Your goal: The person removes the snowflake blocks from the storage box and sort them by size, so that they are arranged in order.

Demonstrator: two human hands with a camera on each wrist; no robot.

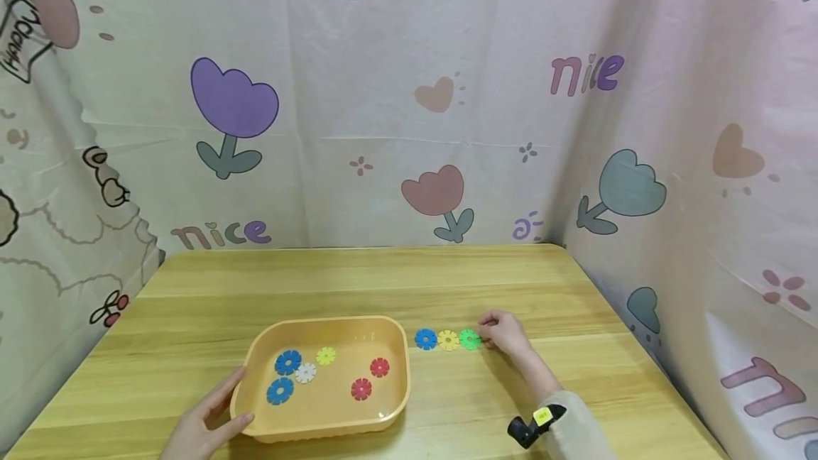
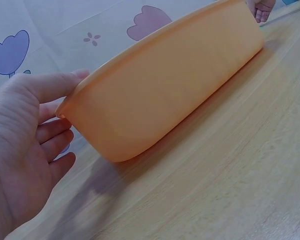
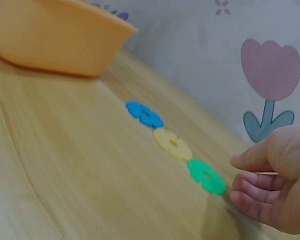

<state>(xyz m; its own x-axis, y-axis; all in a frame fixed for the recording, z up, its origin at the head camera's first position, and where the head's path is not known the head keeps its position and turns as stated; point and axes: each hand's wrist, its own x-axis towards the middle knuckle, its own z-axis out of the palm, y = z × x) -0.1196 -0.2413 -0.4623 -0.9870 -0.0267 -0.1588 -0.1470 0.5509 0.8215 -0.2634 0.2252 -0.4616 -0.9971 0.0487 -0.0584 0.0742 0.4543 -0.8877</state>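
My left hand grips the left rim of a yellow-orange plastic basin, thumb over the edge and fingers beside the wall; the left wrist view shows this hand at the corner of the basin. Inside lie blue snowflake discs, a white disc, a yellow-green disc and red discs. Right of the basin, a blue disc, a yellow disc and a green disc form a row. Beside the green one, my right hand has loosely bent fingers, holding nothing visible.
The wooden table carries everything, with a printed curtain hanging behind it and along both sides. A black device with a yellow label is strapped on the right wrist, over a light sleeve.
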